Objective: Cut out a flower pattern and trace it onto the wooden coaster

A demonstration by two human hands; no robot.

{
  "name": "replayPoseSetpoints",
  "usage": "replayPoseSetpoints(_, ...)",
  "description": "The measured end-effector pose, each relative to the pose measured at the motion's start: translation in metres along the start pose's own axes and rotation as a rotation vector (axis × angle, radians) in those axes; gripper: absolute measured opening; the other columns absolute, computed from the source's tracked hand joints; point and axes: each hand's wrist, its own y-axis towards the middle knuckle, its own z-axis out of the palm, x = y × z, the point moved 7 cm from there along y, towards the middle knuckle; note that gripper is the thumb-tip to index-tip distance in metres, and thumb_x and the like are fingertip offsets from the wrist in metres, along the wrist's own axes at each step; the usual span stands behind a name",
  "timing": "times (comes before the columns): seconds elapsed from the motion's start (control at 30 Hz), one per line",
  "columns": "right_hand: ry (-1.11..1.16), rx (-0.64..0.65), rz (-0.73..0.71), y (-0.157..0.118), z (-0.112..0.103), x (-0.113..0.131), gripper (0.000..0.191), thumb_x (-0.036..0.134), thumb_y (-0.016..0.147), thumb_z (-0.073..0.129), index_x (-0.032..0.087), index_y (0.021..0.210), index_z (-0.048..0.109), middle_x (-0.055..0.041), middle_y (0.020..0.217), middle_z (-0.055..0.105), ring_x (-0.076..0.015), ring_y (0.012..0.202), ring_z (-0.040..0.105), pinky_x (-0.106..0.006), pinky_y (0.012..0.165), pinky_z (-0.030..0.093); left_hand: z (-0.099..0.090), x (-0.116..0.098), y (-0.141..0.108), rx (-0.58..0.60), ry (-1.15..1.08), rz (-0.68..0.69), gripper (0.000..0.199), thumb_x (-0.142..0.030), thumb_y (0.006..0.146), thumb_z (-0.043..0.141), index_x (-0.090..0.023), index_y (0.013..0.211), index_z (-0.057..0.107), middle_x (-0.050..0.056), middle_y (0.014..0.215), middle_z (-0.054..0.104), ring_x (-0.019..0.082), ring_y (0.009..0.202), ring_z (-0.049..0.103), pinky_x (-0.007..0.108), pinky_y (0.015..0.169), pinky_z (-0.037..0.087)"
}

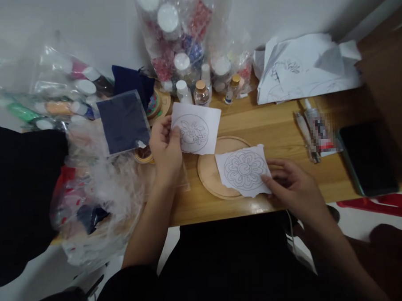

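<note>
My left hand (167, 145) pinches the left edge of a paper with a flower-and-leaf line drawing (196, 130) inside a circle. Between the thumb and fingers of my right hand (290, 182) is the right edge of a torn-edged paper with a round petal pattern (243, 170). Both papers are held up above the table, printed sides facing me. Beneath them lies a round wooden disc (207, 179), partly covered by the right paper. A dark blue fabric square (124, 123) in a clear sleeve lies left of my left hand.
Clear bags of bottles and coloured beads (179, 40) stand at the back, with small glass bottles (201, 93) before them. Crumpled plastic bags (106, 208) crowd the left. On the right lie drawing sheets (310, 70), a glue tube (320, 129), a pen (305, 132) and a phone (368, 158).
</note>
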Motion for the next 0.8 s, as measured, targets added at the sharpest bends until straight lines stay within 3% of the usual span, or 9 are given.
replayPoseSetpoints(0.13,-0.207,-0.022,-0.132,-0.009,0.015,-0.003,0.043,0.047,0.081,0.065,0.021,0.114,0.06,-0.0027,0.075,0.068,-0.016,0.064,0.063,-0.031,0.061,0.051,0.011,0.012,-0.002,0.11,-0.125,-0.183,0.021,-0.023,0.081,0.065,-0.022,0.102,0.062,0.002,0.1,0.07,0.017,0.095,0.066,0.031,0.087,0.052)
replayPoseSetpoints(0.27,-0.397,-0.113,-0.243,-0.008,0.015,0.014,0.04,0.047,0.081,0.064,0.021,0.11,0.064,-0.0029,0.071,0.065,-0.0153,0.058,0.057,-0.032,0.058,0.046,0.024,0.015,-0.01,0.207,-0.145,-0.256,0.026,-0.022,0.076,0.067,-0.02,0.101,0.063,0.003,0.097,0.071,0.016,0.09,0.067,0.03,0.083,0.053)
replayPoseSetpoints(0.4,-0.277,-0.177,-0.3,0.002,0.005,0.035,0.042,0.053,0.086,0.055,0.021,0.11,0.065,-0.0075,0.093,0.067,-0.0169,0.074,0.06,-0.034,0.069,0.05,0.039,0.007,-0.022,0.395,-0.125,-0.249,0.028,-0.029,0.076,0.067,-0.018,0.102,0.064,0.006,0.1,0.073,0.017,0.091,0.068,0.031,0.082,0.053)
replayPoseSetpoints(0.47,-0.103,-0.116,-0.283,0.012,0.005,0.042,0.045,0.055,0.088,0.051,0.021,0.116,0.062,-0.0078,0.102,0.067,-0.0168,0.079,0.062,-0.033,0.07,0.051,0.045,0.001,-0.028,0.493,-0.11,-0.235,0.03,-0.033,0.077,0.067,-0.017,0.103,0.065,0.007,0.102,0.073,0.019,0.093,0.068,0.033,0.083,0.053)
replayPoseSetpoints(0.53,0.025,0.01,-0.248,0.022,0.012,0.047,0.049,0.055,0.086,0.053,0.02,0.118,0.06,-0.0066,0.094,0.067,-0.0164,0.076,0.063,-0.031,0.065,0.051,0.05,-0.005,-0.033,0.573,-0.078,-0.209,0.032,-0.035,0.079,0.066,-0.016,0.104,0.066,0.01,0.107,0.073,0.02,0.098,0.068,0.034,0.086,0.053)
replayPoseSetpoints(0.67,0.133,0.3,-0.216,0.035,0.036,0.051,0.038,0.043,0.075,0.066,0.018,0.103,0.065,-0.0032,0.082,0.068,-0.0151,0.071,0.063,-0.028,0.062,0.052,0.061,-0.013,-0.041,0.704,-0.017,-0.174,0.035,-0.035,0.08,0.065,-0.015,0.108,0.067,0.012,0.112,0.071,0.022,0.101,0.067,0.034,0.085,0.053)
replayPoseSetpoints(0.73,0.172,0.323,-0.197,0.038,0.041,0.047,0.026,0.037,0.072,0.067,0.017,0.089,0.065,-0.0033,0.08,0.069,-0.0141,0.069,0.063,-0.026,0.06,0.052,0.063,-0.013,-0.041,0.704,0.051,-0.157,0.035,-0.033,0.079,0.065,-0.015,0.109,0.067,0.011,0.107,0.071,0.02,0.096,0.067,0.033,0.081,0.053)
replayPoseSetpoints(0.8,0.225,0.272,-0.142,0.042,0.039,0.04,0.022,0.035,0.072,0.067,0.017,0.083,0.062,-0.0034,0.077,0.069,-0.0134,0.064,0.062,-0.025,0.055,0.05,0.061,-0.013,-0.036,0.628,0.141,-0.147,0.034,-0.031,0.079,0.064,-0.016,0.108,0.067,0.008,0.097,0.071,0.018,0.086,0.066,0.03,0.075,0.053)
